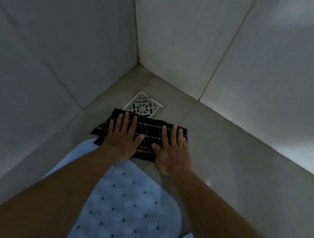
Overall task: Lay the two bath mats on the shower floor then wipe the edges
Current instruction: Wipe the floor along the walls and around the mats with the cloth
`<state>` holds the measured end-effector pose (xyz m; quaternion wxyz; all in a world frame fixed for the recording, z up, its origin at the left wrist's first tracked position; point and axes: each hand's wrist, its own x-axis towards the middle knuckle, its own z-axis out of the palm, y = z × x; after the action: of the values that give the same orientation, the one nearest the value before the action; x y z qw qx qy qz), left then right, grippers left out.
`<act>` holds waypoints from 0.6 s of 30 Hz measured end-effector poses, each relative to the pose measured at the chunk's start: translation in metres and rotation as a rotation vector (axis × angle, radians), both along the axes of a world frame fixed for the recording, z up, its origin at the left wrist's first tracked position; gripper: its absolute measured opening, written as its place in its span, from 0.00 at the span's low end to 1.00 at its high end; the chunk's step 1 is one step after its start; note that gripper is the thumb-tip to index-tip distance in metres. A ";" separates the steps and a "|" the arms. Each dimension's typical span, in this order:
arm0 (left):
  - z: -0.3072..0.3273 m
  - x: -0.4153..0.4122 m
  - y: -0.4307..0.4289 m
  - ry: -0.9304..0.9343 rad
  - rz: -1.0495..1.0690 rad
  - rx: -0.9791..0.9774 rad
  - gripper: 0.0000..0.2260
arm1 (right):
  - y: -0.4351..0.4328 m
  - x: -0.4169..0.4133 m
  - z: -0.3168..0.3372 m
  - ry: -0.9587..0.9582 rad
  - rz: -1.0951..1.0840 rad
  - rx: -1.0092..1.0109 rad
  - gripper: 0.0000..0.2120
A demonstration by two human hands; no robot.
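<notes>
While both the left hand [124,140] and the right hand [170,149] press flat with fingers spread on the dark checked folded cloth [147,131], its long axis lies left-right between the pale blue dotted rubber mat [130,203] and the square metal drain grate [144,106].

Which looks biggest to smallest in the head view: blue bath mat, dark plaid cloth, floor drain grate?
1. Blue bath mat, though nearest the camera and partly hidden.
2. Dark plaid cloth.
3. Floor drain grate.

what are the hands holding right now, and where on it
Nothing is gripped. Both the left hand and right hand press flat, fingers spread, on the dark checked cloth, one near each end, pinning it to the floor.
</notes>
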<state>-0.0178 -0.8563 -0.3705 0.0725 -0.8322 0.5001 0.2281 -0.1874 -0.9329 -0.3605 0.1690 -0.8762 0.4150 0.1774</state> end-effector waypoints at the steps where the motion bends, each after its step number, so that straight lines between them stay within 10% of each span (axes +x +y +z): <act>1: 0.000 -0.010 -0.001 0.000 0.032 -0.011 0.32 | -0.008 -0.005 0.000 0.016 0.032 -0.008 0.33; 18: -0.007 -0.078 -0.029 -0.048 0.451 -0.060 0.30 | -0.073 -0.020 -0.003 -0.087 0.182 0.001 0.33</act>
<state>-0.0960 -0.8855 -0.3777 0.0068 -0.9299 0.3059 0.2040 -0.2075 -1.0060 -0.3635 0.1702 -0.9171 0.3258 0.1540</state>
